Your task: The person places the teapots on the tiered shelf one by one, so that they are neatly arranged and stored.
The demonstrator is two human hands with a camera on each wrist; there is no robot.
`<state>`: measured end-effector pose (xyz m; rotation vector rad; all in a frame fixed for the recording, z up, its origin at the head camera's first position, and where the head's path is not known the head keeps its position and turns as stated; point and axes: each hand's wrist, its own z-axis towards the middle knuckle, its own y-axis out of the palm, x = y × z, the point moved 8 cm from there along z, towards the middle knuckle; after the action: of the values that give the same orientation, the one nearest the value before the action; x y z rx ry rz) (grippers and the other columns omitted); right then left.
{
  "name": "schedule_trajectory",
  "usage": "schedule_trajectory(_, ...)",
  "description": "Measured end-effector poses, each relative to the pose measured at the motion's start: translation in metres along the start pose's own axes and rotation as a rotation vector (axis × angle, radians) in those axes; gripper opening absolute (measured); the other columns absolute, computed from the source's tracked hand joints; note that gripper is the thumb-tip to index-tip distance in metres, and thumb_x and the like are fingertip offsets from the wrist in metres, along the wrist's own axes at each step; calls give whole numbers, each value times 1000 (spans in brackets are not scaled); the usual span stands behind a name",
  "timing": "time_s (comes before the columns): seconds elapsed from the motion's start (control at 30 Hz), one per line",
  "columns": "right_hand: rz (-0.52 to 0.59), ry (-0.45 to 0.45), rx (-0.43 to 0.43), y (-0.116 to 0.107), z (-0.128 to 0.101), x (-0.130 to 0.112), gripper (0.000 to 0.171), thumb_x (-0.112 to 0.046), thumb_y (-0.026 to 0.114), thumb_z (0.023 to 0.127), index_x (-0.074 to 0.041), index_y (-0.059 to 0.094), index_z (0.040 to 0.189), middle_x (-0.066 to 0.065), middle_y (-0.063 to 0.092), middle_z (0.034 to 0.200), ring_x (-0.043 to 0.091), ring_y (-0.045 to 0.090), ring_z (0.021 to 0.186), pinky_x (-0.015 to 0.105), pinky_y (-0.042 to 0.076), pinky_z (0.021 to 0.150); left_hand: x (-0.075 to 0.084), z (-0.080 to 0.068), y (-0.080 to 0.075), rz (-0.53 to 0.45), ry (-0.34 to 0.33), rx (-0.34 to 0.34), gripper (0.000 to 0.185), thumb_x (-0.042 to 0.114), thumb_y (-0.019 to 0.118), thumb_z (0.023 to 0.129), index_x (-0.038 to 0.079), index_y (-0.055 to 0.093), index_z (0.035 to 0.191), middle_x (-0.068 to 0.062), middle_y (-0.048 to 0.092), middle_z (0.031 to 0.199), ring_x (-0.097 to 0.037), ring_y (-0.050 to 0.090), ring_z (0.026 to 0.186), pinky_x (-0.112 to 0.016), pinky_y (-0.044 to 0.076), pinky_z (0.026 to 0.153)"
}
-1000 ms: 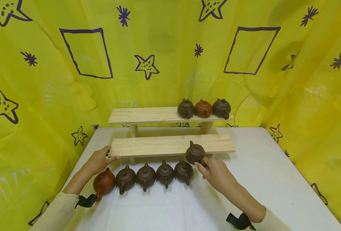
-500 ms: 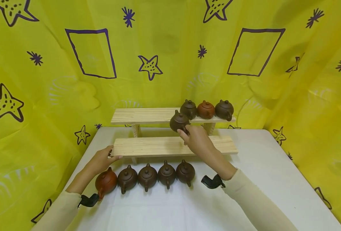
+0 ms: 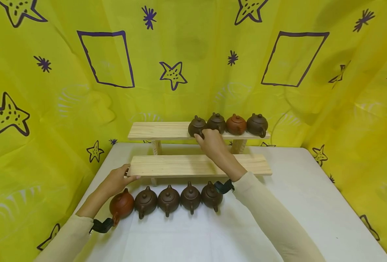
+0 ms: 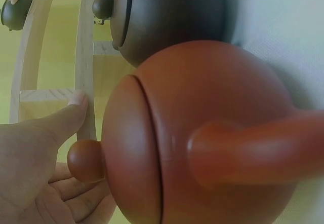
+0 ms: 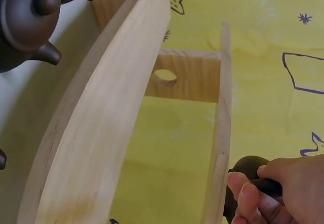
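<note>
My right hand [image 3: 211,142] pinches the handle of a dark brown teapot [image 3: 197,124] at the upper shelf [image 3: 160,130]; whether its base bears on the board cannot be told. Just right of it stand another dark teapot [image 3: 216,122], a reddish one [image 3: 236,124] and a third dark one [image 3: 257,124]. My left hand [image 3: 115,181] grips the left end of the lower shelf [image 3: 170,166], its thumb on the front edge. Below that hand is a reddish teapot [image 4: 217,92] on the table, very close in the left wrist view.
Several dark teapots [image 3: 168,199] line up on the white table [image 3: 180,240] before the two-tier wooden stand, handles toward me. My right forearm passes over the lower shelf. A patterned yellow cloth [image 3: 193,72] hangs behind and at both sides.
My right hand has lifted the dark teapot from in front of the lower shelf, up and leftward to the upper shelf beside the others. The left hand stays at the lower shelf's end.
</note>
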<state>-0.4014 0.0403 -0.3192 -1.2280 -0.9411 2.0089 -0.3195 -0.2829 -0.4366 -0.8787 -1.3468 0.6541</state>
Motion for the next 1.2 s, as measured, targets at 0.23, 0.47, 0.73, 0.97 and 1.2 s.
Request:
schedule_trajectory(0.23,-1,32,-18,2,14,-3,49,-30,59,110,-9,54,66,3,53,57,16,52,47,27,38,47,1,1,-4,13,3,6,68,36,71,102,-17,49,140,-36,67,121,-48,66,113,-58,55,92)
schedule_trajectory(0.47,-17,94,-23,4,21,-1,52,-34,60,109,-11,53,63,0,45,54,17,49,47,29,38,46,-2,1,1,11,-7,-1,69,38,70,103,-15,49,142,-36,66,125,-49,65,117,-59,53,96)
schedule_trajectory(0.73,-66,83,37,3,17,-2,57,-43,66,105,-12,49,60,-1,39,55,18,47,50,32,39,48,-4,2,0,15,-25,-13,74,40,70,103,-16,45,145,-38,64,128,-50,63,120,-60,52,98)
schedule_trajectory(0.97,-12,12,-23,0,-15,0,64,-39,65,106,-16,38,52,-7,27,50,9,27,46,26,24,46,-2,3,0,14,-11,-4,73,39,70,103,-16,46,144,-37,65,125,-50,64,118,-60,53,96)
schedule_trajectory(1.2,-7,-43,-83,0,-67,6,57,-34,66,106,-16,44,56,-7,28,53,9,27,50,26,23,48,-2,1,0,9,-22,-15,76,40,70,103,-17,44,146,-39,64,128,-50,63,119,-60,53,97)
